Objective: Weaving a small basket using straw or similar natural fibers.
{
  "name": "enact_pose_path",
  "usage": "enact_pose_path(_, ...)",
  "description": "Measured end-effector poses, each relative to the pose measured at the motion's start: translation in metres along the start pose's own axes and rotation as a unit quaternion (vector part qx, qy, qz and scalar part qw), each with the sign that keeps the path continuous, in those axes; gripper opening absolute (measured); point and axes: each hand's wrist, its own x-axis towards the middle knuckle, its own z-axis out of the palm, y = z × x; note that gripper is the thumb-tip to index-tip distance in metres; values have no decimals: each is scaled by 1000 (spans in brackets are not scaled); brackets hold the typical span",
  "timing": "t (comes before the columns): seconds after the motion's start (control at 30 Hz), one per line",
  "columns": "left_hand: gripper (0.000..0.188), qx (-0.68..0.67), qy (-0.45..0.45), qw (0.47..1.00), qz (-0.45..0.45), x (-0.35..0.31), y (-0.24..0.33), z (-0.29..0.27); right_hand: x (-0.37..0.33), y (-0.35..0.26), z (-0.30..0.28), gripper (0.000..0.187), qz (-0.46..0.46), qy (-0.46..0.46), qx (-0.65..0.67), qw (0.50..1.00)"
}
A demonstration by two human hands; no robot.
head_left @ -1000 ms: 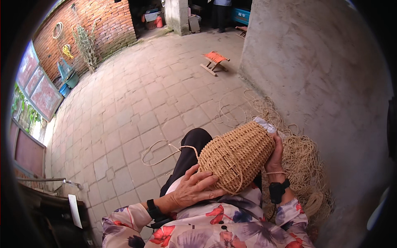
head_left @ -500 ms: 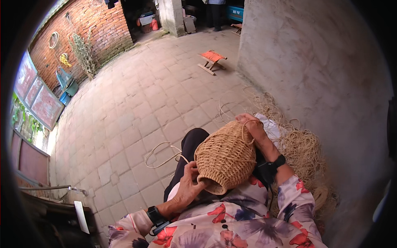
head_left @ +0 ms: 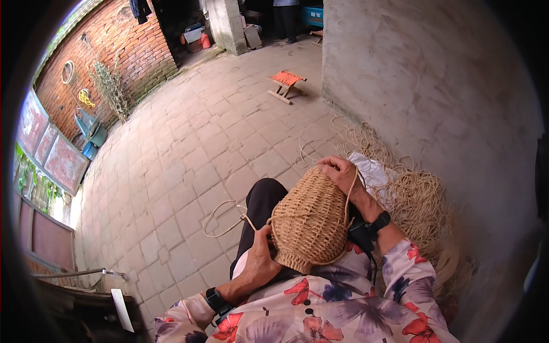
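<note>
A tan woven rope basket [head_left: 309, 220] rests in my lap, lying tilted with its narrow neck toward me. My left hand [head_left: 260, 262] holds it at the near left, by the neck, with the fingertips partly hidden. My right hand [head_left: 341, 172] is curled over the far end, fingers bent on the weave. From beside my left thumb a loose cord [head_left: 220, 235] loops out over the paving. Another strand [head_left: 350, 197] runs down the basket's right side from my right hand. The basket's opening is turned out of sight.
Tangled tan cord [head_left: 420, 200] lies heaped on my right by a white bag [head_left: 370, 171] and a plaster wall [head_left: 423, 86]. An orange folding stool [head_left: 287, 78] stands ahead on the paving. A person [head_left: 286, 20] stands in the far doorway.
The basket has turned so its opening no longer faces up into view. My right hand has shifted slightly left over its far end; my left hand keeps its hold.
</note>
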Motion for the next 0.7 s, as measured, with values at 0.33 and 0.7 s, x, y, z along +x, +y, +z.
enact_pose_path(0.33, 92, 96, -38, 982, 158, -6, -14, 5, -15, -5, -26, 26, -56, 12, 9, 998)
enact_pose_path(0.7, 15, -126, -126, 981, -77, 42, -11, -157, -11, -13, -2, 28, -63, -26, -99, 993)
